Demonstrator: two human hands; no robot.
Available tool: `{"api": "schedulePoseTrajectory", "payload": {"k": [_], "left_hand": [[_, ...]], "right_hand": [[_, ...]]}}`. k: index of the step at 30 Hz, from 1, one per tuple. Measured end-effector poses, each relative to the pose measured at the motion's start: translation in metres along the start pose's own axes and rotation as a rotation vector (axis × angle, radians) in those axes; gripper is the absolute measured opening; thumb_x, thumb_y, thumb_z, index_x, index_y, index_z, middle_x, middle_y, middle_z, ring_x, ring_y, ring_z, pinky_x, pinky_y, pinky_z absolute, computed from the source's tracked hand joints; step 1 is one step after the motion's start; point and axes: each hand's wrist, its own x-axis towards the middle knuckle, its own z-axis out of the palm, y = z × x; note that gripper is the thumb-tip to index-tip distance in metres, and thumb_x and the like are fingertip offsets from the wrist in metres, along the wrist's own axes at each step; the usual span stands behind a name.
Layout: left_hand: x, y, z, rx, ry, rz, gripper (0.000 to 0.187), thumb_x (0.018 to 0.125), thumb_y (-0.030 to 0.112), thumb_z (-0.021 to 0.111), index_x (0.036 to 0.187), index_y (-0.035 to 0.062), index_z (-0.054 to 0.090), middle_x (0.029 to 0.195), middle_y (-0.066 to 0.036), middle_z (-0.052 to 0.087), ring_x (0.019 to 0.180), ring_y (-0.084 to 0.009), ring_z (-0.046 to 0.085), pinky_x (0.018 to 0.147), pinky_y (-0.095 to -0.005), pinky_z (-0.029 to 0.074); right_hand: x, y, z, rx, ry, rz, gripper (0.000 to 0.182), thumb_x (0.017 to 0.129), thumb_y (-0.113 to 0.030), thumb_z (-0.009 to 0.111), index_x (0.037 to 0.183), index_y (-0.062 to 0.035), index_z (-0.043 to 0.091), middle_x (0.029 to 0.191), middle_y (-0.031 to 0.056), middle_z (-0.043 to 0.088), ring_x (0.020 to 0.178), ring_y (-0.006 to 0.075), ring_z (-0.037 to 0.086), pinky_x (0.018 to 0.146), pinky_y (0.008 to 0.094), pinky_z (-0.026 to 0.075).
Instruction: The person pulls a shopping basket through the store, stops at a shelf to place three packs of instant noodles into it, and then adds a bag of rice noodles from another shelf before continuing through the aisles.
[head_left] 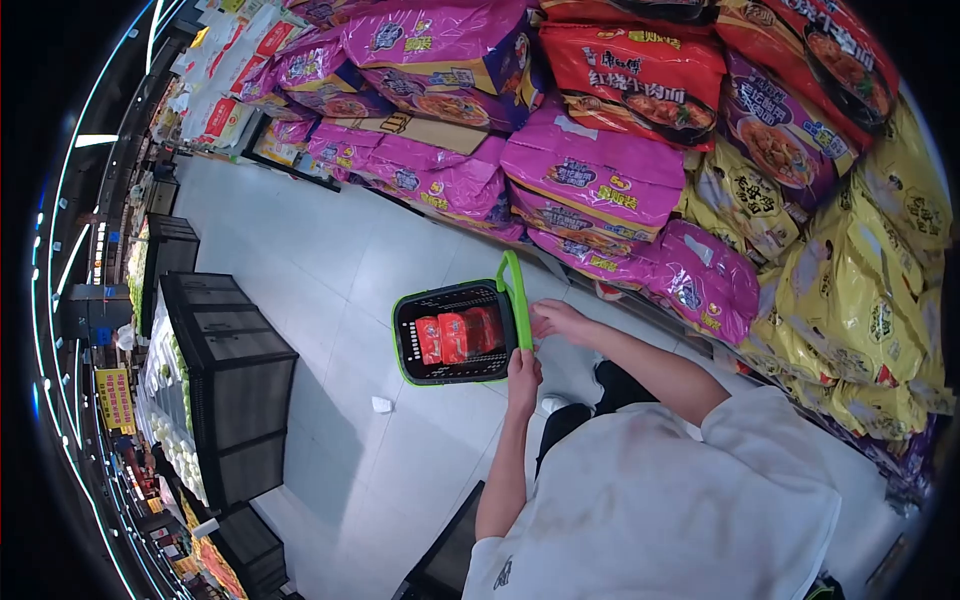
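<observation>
A black shopping basket (408,350) with a green rim shows in the head view, seen from above over the floor. Several red packets (453,337) lie inside it. My left hand (524,376) is closed around the lower end of the basket's green handle (517,300). Just beside the handle, my right hand (562,319) has its fingers loosely bent and apart, with nothing visible in them.
Purple noodle multipacks (590,165), red noodle multipacks (635,80) and yellow bags (850,290) are stacked along the right side. Dark display stands (245,385) with produce line the left. A small white scrap (381,404) lies on the tiled floor (330,240).
</observation>
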Motion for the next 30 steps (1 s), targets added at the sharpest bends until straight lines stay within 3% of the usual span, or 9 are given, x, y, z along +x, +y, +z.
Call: {"api": "schedulePoseTrajectory", "payload": {"k": [3, 5, 9, 10, 11, 12, 16, 19, 30], "left_hand": [[-0.001, 0.001, 0.006, 0.015, -0.027, -0.008, 0.025, 0.098, 0.029, 0.038, 0.099, 0.0065, 0.050, 0.062, 0.005, 0.034, 0.050, -0.0043, 0.030, 0.044, -0.0208, 0.026], [0.001, 0.001, 0.008, 0.031, -0.060, -0.015, 0.023, 0.098, 0.028, 0.038, 0.099, 0.0072, 0.048, 0.063, 0.005, 0.033, 0.051, -0.0044, 0.029, 0.045, -0.0213, 0.026], [-0.007, -0.005, 0.002, 0.048, -0.209, -0.020, 0.016, 0.097, 0.024, 0.040, 0.102, 0.0087, 0.044, 0.066, 0.005, 0.034, 0.053, -0.0046, 0.030, 0.048, -0.0217, 0.028], [-0.011, -0.005, 0.001, 0.056, -0.232, -0.033, 0.016, 0.097, 0.023, 0.040, 0.103, 0.0087, 0.044, 0.066, 0.004, 0.034, 0.053, -0.0048, 0.030, 0.048, -0.0219, 0.029], [-0.017, -0.002, 0.000, 0.064, -0.256, -0.045, 0.016, 0.097, 0.023, 0.040, 0.104, 0.0086, 0.044, 0.066, 0.004, 0.034, 0.053, -0.0050, 0.031, 0.048, -0.0220, 0.030], [-0.021, 0.001, -0.002, 0.072, -0.281, -0.054, 0.016, 0.097, 0.022, 0.040, 0.104, 0.0085, 0.043, 0.066, 0.004, 0.034, 0.053, -0.0052, 0.031, 0.049, -0.0222, 0.030], [-0.033, -0.014, -0.010, 0.132, -0.342, 0.017, 0.020, 0.095, 0.016, 0.043, 0.112, 0.0045, 0.043, 0.069, 0.002, 0.040, 0.054, -0.0055, 0.038, 0.048, -0.0218, 0.035], [-0.043, -0.026, -0.012, 0.159, -0.415, 0.057, 0.022, 0.094, 0.013, 0.044, 0.114, 0.0038, 0.043, 0.071, 0.001, 0.042, 0.056, -0.0065, 0.040, 0.051, -0.0229, 0.037], [-0.021, -0.002, -0.035, -0.119, -0.297, 0.034, 0.018, 0.095, 0.015, 0.042, 0.110, 0.0072, 0.044, 0.070, 0.003, 0.037, 0.054, -0.0060, 0.031, 0.050, -0.0236, 0.031]], "right_hand": [[-0.024, 0.042, -0.049, 0.007, 0.154, 0.041, 0.027, 0.092, -0.028, 0.049, 0.106, -0.0048, 0.052, 0.086, 0.0106, 0.061, 0.075, 0.0196, 0.062, 0.070, 0.0327, 0.051], [-0.038, 0.090, -0.098, -0.204, 0.322, 0.005, 0.021, 0.090, -0.022, 0.049, 0.099, -0.0035, 0.054, 0.083, 0.0111, 0.060, 0.068, 0.0192, 0.062, 0.063, 0.0324, 0.051], [-0.085, 0.243, -0.222, -0.688, 0.813, 0.063, 0.022, 0.079, -0.017, 0.049, 0.092, -0.0037, 0.061, 0.083, 0.0192, 0.063, 0.067, 0.0295, 0.064, 0.067, 0.0410, 0.050], [-0.131, 0.224, -0.208, -0.651, 0.796, 0.297, 0.022, 0.079, -0.016, 0.047, 0.090, -0.0021, 0.060, 0.083, 0.0190, 0.064, 0.064, 0.0289, 0.064, 0.066, 0.0393, 0.051], [-0.154, 0.246, -0.212, -0.481, 0.949, 0.360, 0.019, 0.080, -0.015, 0.047, 0.087, 0.0002, 0.056, 0.072, 0.0125, 0.061, 0.058, 0.0227, 0.062, 0.049, 0.0338, 0.048], [-0.179, 0.258, -0.208, -0.421, 0.968, 0.461, 0.021, 0.079, -0.013, 0.045, 0.091, -0.0007, 0.057, 0.079, 0.0165, 0.064, 0.061, 0.0260, 0.065, 0.052, 0.0373, 0.051], [-0.253, 0.297, -0.158, -0.252, 0.995, 0.486, 0.022, 0.082, -0.018, 0.046, 0.094, -0.0022, 0.056, 0.079, 0.0135, 0.063, 0.061, 0.0245, 0.064, 0.048, 0.0384, 0.049], [-0.284, 0.320, -0.121, -0.160, 0.974, 0.435, 0.025, 0.085, -0.021, 0.046, 0.103, -0.0044, 0.053, 0.081, 0.0117, 0.060, 0.065, 0.0215, 0.061, 0.057, 0.0360, 0.049], [-0.319, 0.395, -0.012, 0.036, 1.134, 0.279, 0.024, 0.086, -0.021, 0.046, 0.103, -0.0056, 0.052, 0.080, 0.0106, 0.060, 0.066, 0.0184, 0.061, 0.056, 0.0323, 0.048]]}}
